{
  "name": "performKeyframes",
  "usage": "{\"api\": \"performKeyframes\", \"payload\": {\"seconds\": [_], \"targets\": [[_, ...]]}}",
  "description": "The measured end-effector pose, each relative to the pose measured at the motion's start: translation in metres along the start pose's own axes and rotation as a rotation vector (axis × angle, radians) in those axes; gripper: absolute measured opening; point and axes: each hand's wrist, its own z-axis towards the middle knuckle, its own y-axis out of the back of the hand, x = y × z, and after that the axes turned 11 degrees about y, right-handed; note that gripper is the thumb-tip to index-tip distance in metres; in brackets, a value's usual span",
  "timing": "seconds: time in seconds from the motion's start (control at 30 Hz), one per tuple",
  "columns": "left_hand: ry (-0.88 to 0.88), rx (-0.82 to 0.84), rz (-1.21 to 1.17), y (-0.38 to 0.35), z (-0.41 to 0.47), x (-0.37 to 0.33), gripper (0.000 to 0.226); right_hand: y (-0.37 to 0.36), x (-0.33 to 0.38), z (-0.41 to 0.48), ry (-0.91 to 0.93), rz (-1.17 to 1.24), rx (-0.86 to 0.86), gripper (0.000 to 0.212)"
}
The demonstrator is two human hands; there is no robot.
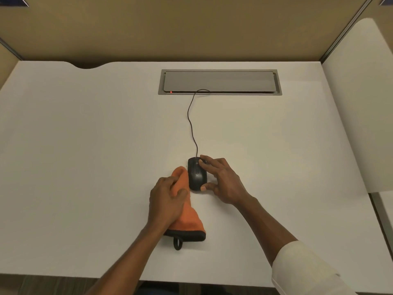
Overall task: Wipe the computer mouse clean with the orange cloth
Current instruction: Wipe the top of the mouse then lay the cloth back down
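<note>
**A:** Start with the big thing. Why is everything gathered where it is?

**B:** The white tabletop [85,145] is bare apart from the job itself, and the computer mouse [196,176] sits toward the near middle of it, within easy reach of both arms. I'll place everything else from the mouse.

**A:** The grey panel beyond it?

**B:** That cable hatch [220,82] lies well beyond the mouse, set into the surface. The black cord [190,122] runs from the mouse's far end up into its slot, so the mouse is tethered and has only so much slack. That is probably why it is being cleaned in place.

**A:** And the orange cloth?

**B:** The orange cloth [187,218] lies just to the left of the mouse, its far end touching or nearly touching the mouse's left flank; I cannot tell which. It trails back toward the person, ending in a dark hem with a small hanging loop.

**A:** The hands?

**B:** The left hand [165,199] is closed over the cloth's far part, bunching it, I'd judge to make a pad to rub with. The right hand [221,179] is on the mouse's right side, fingers spread, a fingertip on the front buttons and the thumb at the rear edge. It looks like a brace, so the mouse won't slide when the cloth pushes from the left.

**A:** How far along?

**B:** The cloth isn't over the top shell, so most of the wiping seems to remain.
</note>
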Motion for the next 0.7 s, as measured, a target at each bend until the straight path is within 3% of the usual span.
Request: {"api": "performKeyframes", "payload": {"seconds": [0.13, 0.3, 0.7], "targets": [[0.029, 0.020, -0.022, 0.009, 0.019, -0.014, 0.044, 0.001, 0.001, 0.001, 0.002, -0.006, 0.000, 0.083], [0.084, 0.077, -0.116, 0.028, 0.049, -0.046, 0.022, 0.000, 0.001, 0.000, -0.001, 0.002, -0.007, 0.085], [0.075, 0.111, -0.106, 0.028, 0.042, -0.034, 0.025, -0.002, -0.001, 0.005, -0.002, 0.058, -0.010, 0.089]]}}
